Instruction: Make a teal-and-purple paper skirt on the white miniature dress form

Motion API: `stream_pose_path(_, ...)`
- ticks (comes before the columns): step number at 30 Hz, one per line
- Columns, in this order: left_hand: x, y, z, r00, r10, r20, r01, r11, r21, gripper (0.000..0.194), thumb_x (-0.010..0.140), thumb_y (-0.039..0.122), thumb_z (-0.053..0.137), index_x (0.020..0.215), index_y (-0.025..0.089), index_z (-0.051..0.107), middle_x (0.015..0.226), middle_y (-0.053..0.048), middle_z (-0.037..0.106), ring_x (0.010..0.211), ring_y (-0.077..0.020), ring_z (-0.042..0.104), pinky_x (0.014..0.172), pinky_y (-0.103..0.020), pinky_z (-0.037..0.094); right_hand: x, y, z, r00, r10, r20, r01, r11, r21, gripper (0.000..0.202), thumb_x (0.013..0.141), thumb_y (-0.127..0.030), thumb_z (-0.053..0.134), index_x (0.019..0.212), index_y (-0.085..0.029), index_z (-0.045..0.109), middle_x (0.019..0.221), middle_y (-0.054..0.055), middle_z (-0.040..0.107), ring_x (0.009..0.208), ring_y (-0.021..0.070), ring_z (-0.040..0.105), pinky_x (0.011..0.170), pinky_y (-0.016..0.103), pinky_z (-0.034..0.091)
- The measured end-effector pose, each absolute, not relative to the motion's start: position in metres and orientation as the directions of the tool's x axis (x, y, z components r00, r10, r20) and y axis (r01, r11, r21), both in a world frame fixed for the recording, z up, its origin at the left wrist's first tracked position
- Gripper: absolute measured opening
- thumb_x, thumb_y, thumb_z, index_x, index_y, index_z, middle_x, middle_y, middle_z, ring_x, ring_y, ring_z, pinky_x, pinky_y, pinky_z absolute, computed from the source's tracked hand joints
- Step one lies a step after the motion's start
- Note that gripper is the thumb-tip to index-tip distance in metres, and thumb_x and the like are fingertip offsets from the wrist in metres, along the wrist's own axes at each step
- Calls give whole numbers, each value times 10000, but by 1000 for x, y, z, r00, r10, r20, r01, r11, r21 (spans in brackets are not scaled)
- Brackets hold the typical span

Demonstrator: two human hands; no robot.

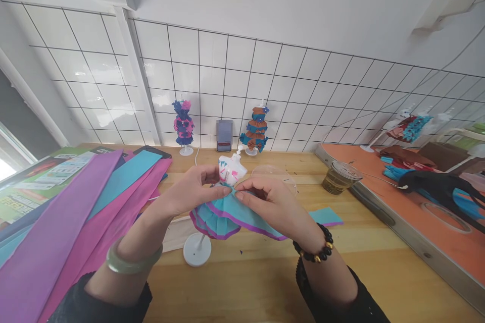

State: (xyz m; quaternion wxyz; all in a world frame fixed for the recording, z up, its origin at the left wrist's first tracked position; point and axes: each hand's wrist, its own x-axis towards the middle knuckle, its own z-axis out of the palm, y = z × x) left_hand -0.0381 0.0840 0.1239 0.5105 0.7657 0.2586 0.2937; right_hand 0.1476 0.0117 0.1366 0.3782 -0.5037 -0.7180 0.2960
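Note:
A small white dress form (232, 165) with pink and blue marks on its bodice tilts to the right above its round white base (197, 249). Around its waist hangs a pleated turquoise paper skirt (215, 219) edged in purple. My left hand (193, 189) holds the waist from the left, its thumb pressed on the top edge of the skirt. On the right, my right hand (271, 202) pinches the turquoise strip at the waist between thumb and fingers. The strip's far end (328, 216) lies on the table beyond my right wrist.
Purple, turquoise and pink paper sheets (76, 212) cover the left side. Two dressed forms (184, 126) (257, 128) and a phone (225, 136) stand by the tiled wall. A lidded cup (341, 177) is at the right, beside an orange surface (341, 154) with fabrics.

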Motion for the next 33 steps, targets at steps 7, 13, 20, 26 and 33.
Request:
stream_pose_path(7,-40,82,127,732,658,177,113,-374,920,360,800,275,590,1155,220,592,1134,-64,637,1004,-232,595,880,-361,460,148,13,134,-180,955,237,463,295,-836,149,799,-219,558,838,-205,701,795,4,669,702,127,569,585,229,436)
stream_pose_path(13,-40,82,127,715,675,181,142,-394,908,329,785,297,612,1103,211,615,1095,-57,653,1001,-230,596,893,-358,454,146,16,131,-116,973,202,448,233,-863,127,770,-280,605,774,-184,688,711,1,649,624,114,558,521,213,423)
stream_pose_path(20,-38,83,124,711,681,176,139,-381,914,336,797,290,590,1121,202,594,1110,-67,645,1028,-227,588,908,-362,449,144,16,130,-76,982,174,472,189,-861,175,763,-339,608,747,-177,671,657,-4,611,556,97,494,458,199,369)
stream_pose_path(26,-37,82,123,717,673,180,131,-384,914,326,802,282,581,1116,196,590,1113,-73,639,1021,-226,585,895,-358,454,145,18,130,-75,983,170,497,184,-848,194,767,-348,593,734,-166,655,632,-4,590,541,99,485,450,199,359)
stream_pose_path(33,-37,79,126,733,663,154,135,-363,922,331,822,332,560,1121,191,583,1087,-74,641,974,-216,589,834,-337,474,145,17,131,-46,988,149,491,152,-858,175,754,-323,604,696,-158,604,609,-23,554,521,81,440,446,188,330)
